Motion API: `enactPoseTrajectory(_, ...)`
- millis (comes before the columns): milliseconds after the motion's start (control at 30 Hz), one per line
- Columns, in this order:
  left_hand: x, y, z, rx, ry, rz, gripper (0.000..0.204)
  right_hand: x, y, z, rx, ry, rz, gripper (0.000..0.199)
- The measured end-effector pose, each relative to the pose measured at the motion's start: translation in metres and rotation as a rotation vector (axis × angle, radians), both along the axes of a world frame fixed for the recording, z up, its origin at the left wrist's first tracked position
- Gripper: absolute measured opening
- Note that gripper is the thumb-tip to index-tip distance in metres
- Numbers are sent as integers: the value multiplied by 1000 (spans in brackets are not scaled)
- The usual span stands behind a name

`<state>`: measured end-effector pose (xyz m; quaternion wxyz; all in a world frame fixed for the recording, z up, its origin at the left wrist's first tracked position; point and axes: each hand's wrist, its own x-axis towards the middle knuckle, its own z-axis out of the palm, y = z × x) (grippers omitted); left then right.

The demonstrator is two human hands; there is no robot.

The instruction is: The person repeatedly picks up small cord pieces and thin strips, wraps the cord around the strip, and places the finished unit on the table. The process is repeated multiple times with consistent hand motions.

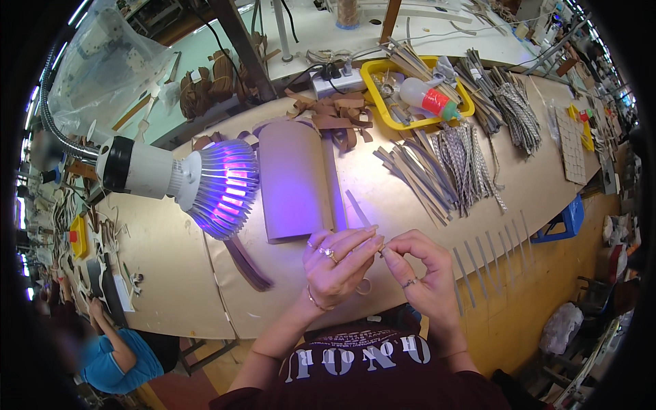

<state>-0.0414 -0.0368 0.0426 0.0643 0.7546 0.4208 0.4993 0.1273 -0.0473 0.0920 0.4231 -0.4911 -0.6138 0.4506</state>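
My left hand (336,265), with rings on its fingers, is closed in a pinch above the near edge of the table. A narrow pale grey strip (357,209) juts out beyond its fingertips. Thumb and forefinger of my right hand (422,270) pinch close beside the left fingertips, at a small dark end that looks like part of a thin strip; the fingers hide most of it. Below the hands shows a small pale loop (364,286). Several flat grey strips (481,258) lie spaced in a row along the table edge on the right.
A lit finned lamp (222,184) hangs at left beside a brown half-round block (294,181). Farther back are brown leather scraps (338,115), a yellow tray (376,78) with a bottle (427,98), and bundles of braided straps (466,164). Another person (123,359) sits at lower left.
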Motion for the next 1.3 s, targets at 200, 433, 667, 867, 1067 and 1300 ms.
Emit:
enactPoseTrajectory(200,1,-1,-3,-14,-14,-5,29,2,0,-4,9,-25,8,6)
enactPoseTrajectory(433,2,-3,-5,-8,1,-9,31,4,1,-3,1,-37,19,5)
enactPoseTrajectory(667,-1,-3,-5,22,63,9,33,3,0,-3,13,-35,8,5)
enactPoseTrajectory(867,0,-5,-6,24,69,15,33,3,1,-5,11,-36,12,6)
enactPoseTrajectory(1067,-2,-4,-7,48,100,22,33,2,0,-6,22,-32,1,5)
enactPoseTrajectory(1300,-3,-6,-5,49,136,5,34,3,2,-8,5,-40,-11,4)
